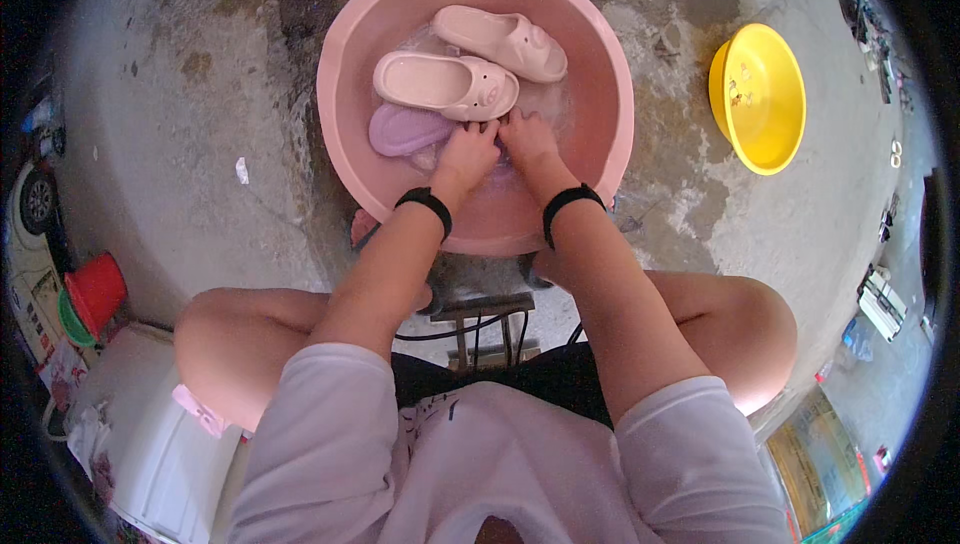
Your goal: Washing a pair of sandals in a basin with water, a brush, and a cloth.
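Observation:
Both my hands are down inside a large pink plastic basin (345, 56) with shallow water in it. A purple slipper (407, 130) lies low in the basin, and its right part is hidden by my hands. My left hand (472, 154) is closed over that slipper with curled fingers. Close beside it, my right hand (529, 140) bends its fingers down at the slipper's right part; its grip is hidden. Just beyond my fingers sits a pale pink slipper (424, 80) with a pig face on its strap. Behind that one lies its matching slipper (480, 28).
A yellow plastic basin (772, 101) stands to the right on the wet, stained concrete floor (660, 221). Red and green buckets (96, 293) are at the far left, near a toy car (34, 206). Below the pink basin is a low stool or frame (484, 306) between my legs.

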The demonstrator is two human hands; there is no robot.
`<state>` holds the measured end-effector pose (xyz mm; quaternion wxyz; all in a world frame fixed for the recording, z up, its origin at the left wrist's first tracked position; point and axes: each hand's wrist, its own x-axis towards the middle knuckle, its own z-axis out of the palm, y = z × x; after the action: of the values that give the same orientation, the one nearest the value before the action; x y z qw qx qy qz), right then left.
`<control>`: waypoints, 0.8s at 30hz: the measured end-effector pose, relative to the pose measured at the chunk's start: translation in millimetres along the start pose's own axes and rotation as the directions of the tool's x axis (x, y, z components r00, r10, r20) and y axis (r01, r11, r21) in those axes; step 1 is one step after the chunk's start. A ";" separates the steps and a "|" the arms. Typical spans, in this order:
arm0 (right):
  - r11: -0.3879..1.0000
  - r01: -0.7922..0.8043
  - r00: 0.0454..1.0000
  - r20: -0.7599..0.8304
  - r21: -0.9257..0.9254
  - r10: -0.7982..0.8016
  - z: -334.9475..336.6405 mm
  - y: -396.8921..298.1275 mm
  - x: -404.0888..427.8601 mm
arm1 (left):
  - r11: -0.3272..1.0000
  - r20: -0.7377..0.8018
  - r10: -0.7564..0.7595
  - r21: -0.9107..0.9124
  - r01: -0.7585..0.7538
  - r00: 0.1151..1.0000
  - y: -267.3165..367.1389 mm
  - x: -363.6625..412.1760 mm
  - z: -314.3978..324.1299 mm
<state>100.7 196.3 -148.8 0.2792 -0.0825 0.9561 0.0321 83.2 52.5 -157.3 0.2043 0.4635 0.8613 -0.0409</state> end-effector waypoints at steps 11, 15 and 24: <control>0.977 0.107 0.994 -0.029 0.184 -0.103 -6.9 14.8 -39.0 | 0.988 0.029 -0.138 -0.071 0.140 0.990 -6.4 -39.5 -23.8; 0.976 0.088 0.996 -0.004 0.197 -0.088 -15.2 16.0 -51.2 | 0.985 0.125 -0.118 -0.110 0.132 0.985 0.8 -45.1 -51.6; 0.980 0.019 0.998 0.047 0.196 -0.028 -28.6 8.8 -45.1 | 0.968 0.109 -0.140 -0.193 0.159 0.984 -5.1 -45.8 -35.4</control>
<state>121.5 208.2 -100.2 0.3100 -0.0651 0.9464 -0.0632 90.2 23.0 -107.7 0.2870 0.3716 0.8829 0.0091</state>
